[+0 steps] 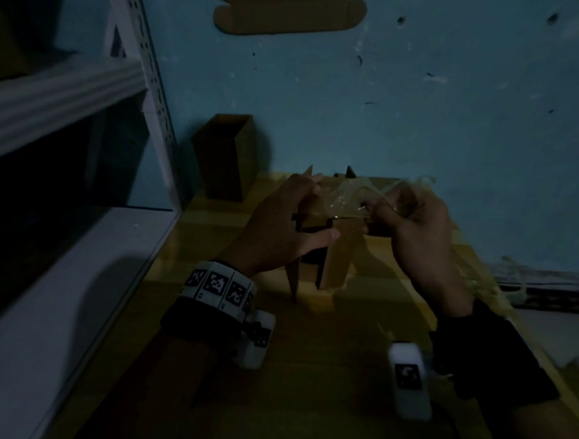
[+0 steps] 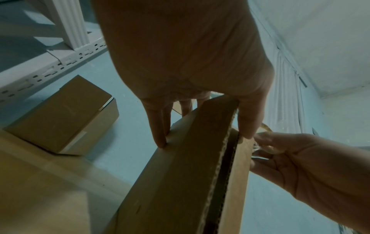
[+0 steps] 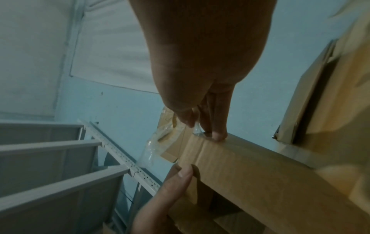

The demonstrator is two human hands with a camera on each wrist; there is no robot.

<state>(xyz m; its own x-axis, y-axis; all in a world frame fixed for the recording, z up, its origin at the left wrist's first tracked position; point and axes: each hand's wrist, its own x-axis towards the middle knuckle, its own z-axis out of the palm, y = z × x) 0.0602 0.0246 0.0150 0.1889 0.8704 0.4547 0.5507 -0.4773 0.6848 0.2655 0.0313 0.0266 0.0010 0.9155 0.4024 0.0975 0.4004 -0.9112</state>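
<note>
A part-folded brown cardboard box (image 1: 338, 256) stands upright on a yellowish surface (image 1: 308, 339). My left hand (image 1: 281, 225) grips its top left part, with the thumb (image 3: 180, 178) on the near face and the fingers (image 2: 160, 139) on the far side. My right hand (image 1: 416, 237) pinches a piece of clear plastic film or tape (image 1: 344, 195) over the box top. A fingertip (image 3: 218, 134) of that hand presses on the box edge (image 3: 250, 166). In the right wrist view the film (image 3: 152, 152) hangs beyond the box.
A small closed cardboard box (image 1: 227, 154) stands to the left, seen again in the left wrist view (image 2: 60, 115). A white slotted shelf rack (image 1: 145, 57) runs along the left. A flat cardboard blank (image 1: 287, 8) lies on the blue surface (image 1: 422, 125) far ahead. The head view is dim.
</note>
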